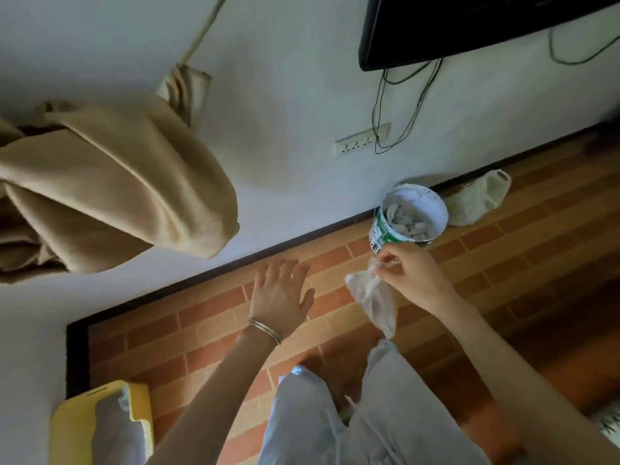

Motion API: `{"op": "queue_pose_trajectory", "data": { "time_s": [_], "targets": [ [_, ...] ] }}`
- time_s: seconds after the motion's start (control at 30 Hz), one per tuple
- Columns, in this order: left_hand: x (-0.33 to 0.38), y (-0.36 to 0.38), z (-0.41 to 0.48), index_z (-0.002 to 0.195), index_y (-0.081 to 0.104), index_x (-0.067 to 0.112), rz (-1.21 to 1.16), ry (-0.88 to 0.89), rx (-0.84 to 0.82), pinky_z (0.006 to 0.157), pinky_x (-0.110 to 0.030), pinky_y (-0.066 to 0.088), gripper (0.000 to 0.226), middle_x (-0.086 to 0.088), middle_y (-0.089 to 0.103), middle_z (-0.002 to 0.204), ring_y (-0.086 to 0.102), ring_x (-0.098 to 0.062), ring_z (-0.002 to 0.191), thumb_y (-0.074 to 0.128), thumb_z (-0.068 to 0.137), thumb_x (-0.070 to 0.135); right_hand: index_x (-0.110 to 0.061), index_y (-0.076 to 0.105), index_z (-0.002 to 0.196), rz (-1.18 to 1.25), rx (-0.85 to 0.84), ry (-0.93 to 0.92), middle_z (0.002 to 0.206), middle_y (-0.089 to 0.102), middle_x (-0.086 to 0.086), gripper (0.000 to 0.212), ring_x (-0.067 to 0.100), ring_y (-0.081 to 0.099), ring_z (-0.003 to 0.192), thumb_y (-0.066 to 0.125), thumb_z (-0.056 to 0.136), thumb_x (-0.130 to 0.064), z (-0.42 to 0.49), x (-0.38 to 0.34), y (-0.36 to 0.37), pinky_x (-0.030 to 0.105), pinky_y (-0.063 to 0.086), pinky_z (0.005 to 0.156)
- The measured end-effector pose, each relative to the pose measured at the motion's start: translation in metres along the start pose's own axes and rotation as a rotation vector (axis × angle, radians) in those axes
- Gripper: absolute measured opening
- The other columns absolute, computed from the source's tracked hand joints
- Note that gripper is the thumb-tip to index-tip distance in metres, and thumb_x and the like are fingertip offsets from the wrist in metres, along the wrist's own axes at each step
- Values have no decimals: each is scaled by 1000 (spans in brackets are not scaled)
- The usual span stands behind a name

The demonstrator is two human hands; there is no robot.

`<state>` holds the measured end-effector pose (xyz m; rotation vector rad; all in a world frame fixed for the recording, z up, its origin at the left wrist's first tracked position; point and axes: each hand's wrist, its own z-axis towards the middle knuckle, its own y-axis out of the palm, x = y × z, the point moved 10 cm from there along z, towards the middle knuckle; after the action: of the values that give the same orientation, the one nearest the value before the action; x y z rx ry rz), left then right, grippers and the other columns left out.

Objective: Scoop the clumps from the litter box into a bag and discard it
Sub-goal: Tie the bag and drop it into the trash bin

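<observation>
Plastic bag (372, 300) hangs pinched at its neck by the right hand (407, 273), just near of the bucket (407, 216), left hand (280, 290) spread and empty, so a slack pinch might drop it, spilling clumps.

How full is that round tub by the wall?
Not empty: the tub has no lid on, and pale lumps lie inside, with bare inner wall showing above them.

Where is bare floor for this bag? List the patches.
Bare brick floor lies between the litter box and the left hand, and right of the right hand pinching the bag. Crowded by the wall: bucket and sack.
</observation>
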<state>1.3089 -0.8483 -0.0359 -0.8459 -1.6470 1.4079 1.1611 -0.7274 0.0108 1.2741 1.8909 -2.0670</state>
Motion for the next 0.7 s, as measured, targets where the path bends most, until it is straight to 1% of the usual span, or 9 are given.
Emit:
{"op": "queue_pose_trajectory", "data": {
  "time_s": [0.07,0.13,0.2,0.27,0.37,0.5,0.57,0.63,0.7],
  "targets": [
    [20,4,16,113,61,19,-2,31,-2,91,-48,46,47,-6,63,113,58,-31,106,36,83,45,-14,65,87,-8,26,28,84,64,-9,7,4,58,79,69,81,-14,-5,21,-16,17,47,74],
    [43,6,33,113,61,19,-4,55,13,91,-49,46,48,-7,64,113,59,-32,106,34,83,45,-11,67,88,-19,50,49,83,62,-10,8,3,57,78,69,80,-11,-8,43,-36,12,44,73],
    [70,8,51,111,62,17,-10,72,28,90,-49,46,48,-8,65,110,59,-33,103,35,82,44,-9,67,87,-10,69,62,82,64,-8,8,5,58,77,70,79,-10,-9,67,-57,13,43,72],
    [99,11,69,109,63,17,-15,71,36,90,-50,46,48,-8,65,108,61,-33,101,34,81,44,-10,67,86,-10,67,65,80,63,-9,7,6,59,78,70,79,-9,-9,93,-77,14,44,73],
    [146,20,95,108,64,18,-12,73,34,91,-50,45,49,-6,66,108,61,-31,101,33,81,45,-12,66,86,-10,67,63,81,60,-13,7,2,57,79,70,80,-12,-7,135,-104,9,41,73],
    [203,30,132,108,65,18,-17,49,33,91,-50,45,49,-7,66,107,61,-31,102,34,81,45,-11,66,87,-6,43,50,82,61,-12,7,1,56,79,69,81,-13,-1,187,-134,14,44,74],
    [225,32,148,109,64,19,-13,34,29,91,-49,45,49,-6,66,109,60,-30,103,33,81,45,-10,66,87,-3,35,34,83,63,-8,7,3,57,80,69,81,-12,5,208,-148,16,45,74],
    [243,33,162,110,64,18,-13,30,31,91,-49,45,49,-6,65,109,60,-30,103,34,82,45,-10,66,88,-3,32,25,86,66,-3,8,8,59,81,68,81,-12,11,227,-160,21,47,75],
    [256,31,176,110,64,17,-23,40,50,89,-49,47,48,-6,65,108,60,-31,101,37,81,44,-10,66,87,-9,35,22,86,67,-2,7,9,60,81,68,81,-11,16,245,-171,22,48,74]
  ]
}}
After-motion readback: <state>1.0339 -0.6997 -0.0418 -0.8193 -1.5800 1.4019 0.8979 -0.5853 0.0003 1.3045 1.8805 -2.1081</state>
